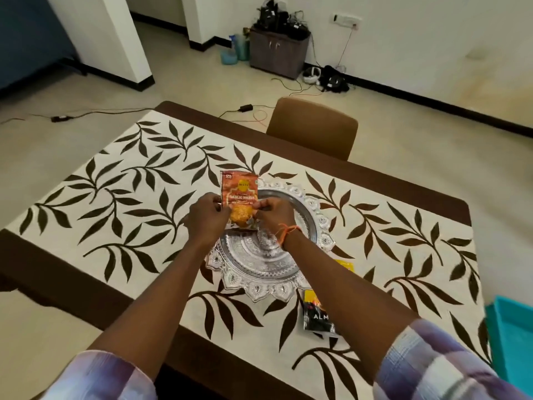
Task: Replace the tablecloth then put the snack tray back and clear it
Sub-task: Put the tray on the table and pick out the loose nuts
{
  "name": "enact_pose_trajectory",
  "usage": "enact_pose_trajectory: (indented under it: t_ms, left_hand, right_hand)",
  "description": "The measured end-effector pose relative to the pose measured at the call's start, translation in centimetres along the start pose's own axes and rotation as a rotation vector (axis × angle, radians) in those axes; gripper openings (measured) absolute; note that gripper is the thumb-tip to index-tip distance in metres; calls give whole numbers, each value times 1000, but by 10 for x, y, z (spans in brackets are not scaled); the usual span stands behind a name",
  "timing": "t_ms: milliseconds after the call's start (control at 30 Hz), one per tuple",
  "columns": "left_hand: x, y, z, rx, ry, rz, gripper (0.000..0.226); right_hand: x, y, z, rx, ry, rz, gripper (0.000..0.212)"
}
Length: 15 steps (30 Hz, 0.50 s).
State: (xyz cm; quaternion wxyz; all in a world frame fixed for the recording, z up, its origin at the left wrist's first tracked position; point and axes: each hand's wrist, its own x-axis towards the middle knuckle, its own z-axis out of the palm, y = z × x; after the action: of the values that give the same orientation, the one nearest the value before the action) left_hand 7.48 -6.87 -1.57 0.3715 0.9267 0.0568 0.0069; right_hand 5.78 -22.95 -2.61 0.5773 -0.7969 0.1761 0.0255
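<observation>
An orange foil snack packet with a clear window showing yellow crumbs (238, 199) is held upright between both hands, above the far left rim of a round silver embossed tray with a scalloped edge (323, 226). The left hand (205, 217) grips the packet's left edge, with its thumb and fingers curled onto it at about mid-height; the rest of the packet stands up above those fingers. The right hand (275, 212) pinches the packet's lower right edge, its fingers bunched together on the foil; an orange thread band (288, 230) circles that wrist. The packet's lower end sits between the two hands, and whether it touches the tray cannot be told.

The tray lies on a cream tablecloth printed with dark brown leafy sprigs (121, 197), which covers a dark brown wooden table (37, 267). Just nearer than the tray, on its right side, a black packet with a yellow top and white letters (315, 316) lies flat on the cloth, partly under the right forearm. A yellow packet (344, 265) shows only as a corner beside the tray's right rim, behind the same forearm. Beyond the tray, a brown padded chair (313, 125) is pushed up to the table's far side. Right of the tray, off the table's edge, stands a teal bin (512, 333).
</observation>
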Motion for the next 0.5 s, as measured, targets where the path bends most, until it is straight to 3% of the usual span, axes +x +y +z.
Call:
enact_pose_trajectory:
  t_ms: [100, 267, 367, 500]
  left_hand:
    - [-4, 1, 5, 31, -21, -14, 32]
    - [-20, 19, 5, 89, 57, -15, 40]
    - [-45, 43, 14, 16, 106, 133, 39]
    - [-107, 85, 42, -158, 53, 458, 24]
  right_hand:
    - [-1, -2, -8, 47, -7, -6, 24]
    - [-20, -4, -39, 105, 60, -78, 6]
    - [-37, 13, -78, 152, 218, -105, 8]
    - [-70, 66, -136, 99, 561, 18, 6]
